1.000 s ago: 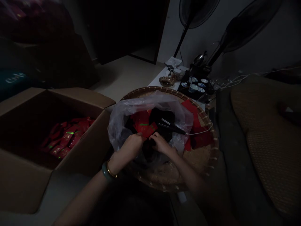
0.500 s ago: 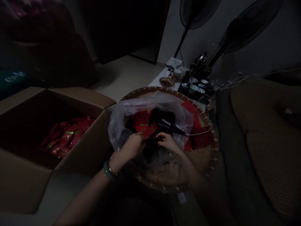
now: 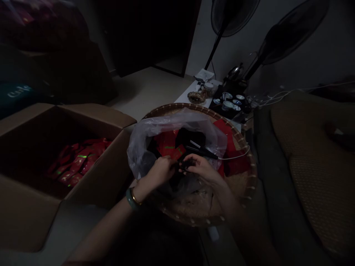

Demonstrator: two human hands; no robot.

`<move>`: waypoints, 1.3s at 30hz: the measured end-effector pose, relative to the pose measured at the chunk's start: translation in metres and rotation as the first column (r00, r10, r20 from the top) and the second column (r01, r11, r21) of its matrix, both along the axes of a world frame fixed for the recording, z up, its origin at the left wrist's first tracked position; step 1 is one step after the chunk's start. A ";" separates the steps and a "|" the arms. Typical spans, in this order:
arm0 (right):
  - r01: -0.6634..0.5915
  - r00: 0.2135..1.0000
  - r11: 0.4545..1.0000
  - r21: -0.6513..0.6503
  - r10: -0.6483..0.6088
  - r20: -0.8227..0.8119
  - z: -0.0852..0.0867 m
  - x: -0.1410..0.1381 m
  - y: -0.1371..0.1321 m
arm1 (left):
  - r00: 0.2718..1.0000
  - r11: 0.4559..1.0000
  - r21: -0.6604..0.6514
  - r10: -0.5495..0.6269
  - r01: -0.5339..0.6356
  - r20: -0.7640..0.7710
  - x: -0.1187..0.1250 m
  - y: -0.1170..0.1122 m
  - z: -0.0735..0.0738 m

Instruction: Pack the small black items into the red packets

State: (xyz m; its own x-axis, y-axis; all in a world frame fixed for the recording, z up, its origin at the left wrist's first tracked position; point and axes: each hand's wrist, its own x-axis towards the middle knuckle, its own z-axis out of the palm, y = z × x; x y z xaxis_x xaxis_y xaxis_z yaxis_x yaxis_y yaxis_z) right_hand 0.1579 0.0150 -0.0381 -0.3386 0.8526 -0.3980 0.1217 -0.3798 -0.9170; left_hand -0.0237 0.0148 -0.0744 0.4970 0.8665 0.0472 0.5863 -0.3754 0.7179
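Note:
My left hand (image 3: 161,170), with a green bangle and a gold one at its wrist, is closed at the mouth of a clear plastic bag (image 3: 138,144). Its fingers appear to pinch a small red packet (image 3: 178,152), partly hidden by them. My right hand (image 3: 203,169) is cupped round a clump of dark loose pieces (image 3: 188,163), like dried tea leaves, close to the left fingertips. Dark stuff fills the bag's shadowed inside. More red packets (image 3: 166,142) lie in the bag. A black tong-like tool (image 3: 203,150) with a white cord rests across it.
The bag sits on a round woven bamboo tray (image 3: 238,188), with red sheets (image 3: 234,162) at its right. An open cardboard box (image 3: 94,192) at left holds several red packets (image 3: 80,160). Teacups (image 3: 227,105) and standing fans (image 3: 233,16) are behind. A woven seat mat (image 3: 318,177) lies right.
My right hand has turned and moved slightly right, and a clump of dark pieces now shows in its fingers. My left hand stays nearly in place.

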 end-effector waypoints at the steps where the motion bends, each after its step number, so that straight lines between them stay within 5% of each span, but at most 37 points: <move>1: -0.021 0.999 0.999 0.031 0.020 0.049 0.000 -0.004 0.001 | 1.000 1.000 -0.007 0.008 -0.008 -0.010 0.000 0.000 0.000; 13: -0.201 0.925 0.955 0.220 0.110 0.364 0.003 -0.014 -0.008 | 0.994 0.994 -0.061 0.093 -0.089 0.062 -0.002 -0.001 0.000; 17: -0.351 0.764 0.861 0.369 0.035 0.644 0.002 -0.017 -0.011 | 0.986 0.987 -0.104 0.135 -0.125 0.099 -0.001 -0.002 0.001; 22: -0.576 0.535 0.748 0.329 0.040 0.844 0.006 -0.021 -0.013 | 0.978 0.982 -0.126 0.157 -0.140 0.138 0.000 -0.004 0.002; 31: -0.595 0.394 0.742 0.309 -0.066 0.917 0.002 -0.027 -0.016 | 0.942 0.958 -0.190 0.255 -0.215 0.217 0.003 -0.007 0.001; 39: -0.664 0.537 0.606 0.438 -0.021 0.843 0.011 -0.022 -0.023 | 0.912 0.935 -0.244 0.318 -0.257 0.259 0.000 -0.005 -0.003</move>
State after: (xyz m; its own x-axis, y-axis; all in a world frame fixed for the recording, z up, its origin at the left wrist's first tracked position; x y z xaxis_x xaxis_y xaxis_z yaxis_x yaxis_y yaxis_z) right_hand 0.1364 -0.0079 -0.0271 -0.5412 0.8401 -0.0358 0.7945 0.4969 -0.3491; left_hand -0.0234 0.0094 -0.0776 0.2154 0.9758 -0.0388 0.4011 -0.0522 0.9146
